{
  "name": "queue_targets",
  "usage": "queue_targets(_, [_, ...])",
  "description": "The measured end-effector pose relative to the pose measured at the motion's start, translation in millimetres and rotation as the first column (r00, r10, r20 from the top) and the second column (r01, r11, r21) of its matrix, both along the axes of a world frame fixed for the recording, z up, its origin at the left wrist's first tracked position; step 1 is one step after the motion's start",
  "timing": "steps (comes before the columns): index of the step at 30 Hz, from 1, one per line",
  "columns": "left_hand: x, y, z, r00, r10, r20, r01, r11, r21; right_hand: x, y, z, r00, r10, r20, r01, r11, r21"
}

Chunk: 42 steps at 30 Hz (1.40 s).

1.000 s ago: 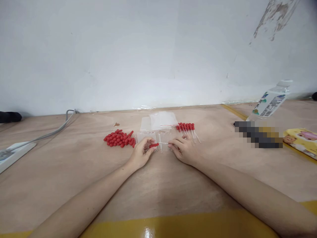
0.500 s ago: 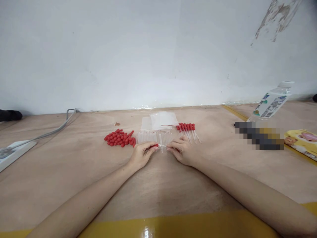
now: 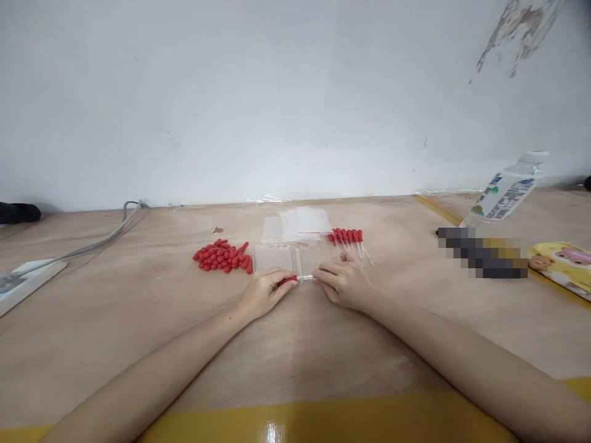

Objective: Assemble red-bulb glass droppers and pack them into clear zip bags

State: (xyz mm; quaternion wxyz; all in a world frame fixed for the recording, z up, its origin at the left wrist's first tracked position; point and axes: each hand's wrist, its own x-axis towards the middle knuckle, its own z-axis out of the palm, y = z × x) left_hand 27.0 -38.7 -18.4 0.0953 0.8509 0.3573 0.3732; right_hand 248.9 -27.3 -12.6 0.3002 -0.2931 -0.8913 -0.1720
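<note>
Between thumb and fingers, my left hand [image 3: 266, 290] pinches a red rubber bulb [image 3: 289, 279]. My right hand [image 3: 342, 280] is closed on a thin clear glass tube [image 3: 305, 278], whose left end meets the bulb; how far it sits inside is hidden by my fingers. Just beyond my hands lie rows of clear glass tubes [image 3: 275, 257]. Left of them is a heap of loose red rubber bulbs [image 3: 219, 256]. Several droppers with red bulbs [image 3: 348, 236] lie side by side past my right hand.
Clear plastic bags [image 3: 305, 223] lie behind the tubes. A tilted bottle [image 3: 505, 191], a blurred dark object [image 3: 484, 253] and a yellow packet [image 3: 563, 264] are at the right. A grey cable [image 3: 99, 240] runs to a white power strip [image 3: 32, 283] at the left.
Both hands have come slightly nearer to me, with the bulb and tube lowered a little. The bulb and tube are still held end to end.
</note>
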Motion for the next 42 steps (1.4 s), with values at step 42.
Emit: queue_targets(42, [-13,11,-1.7,0.967,0.176,-0.186,-0.170,0.984,0.051,51,44,45,0.776,-0.616,-0.136,0.349,0.599,-0.721])
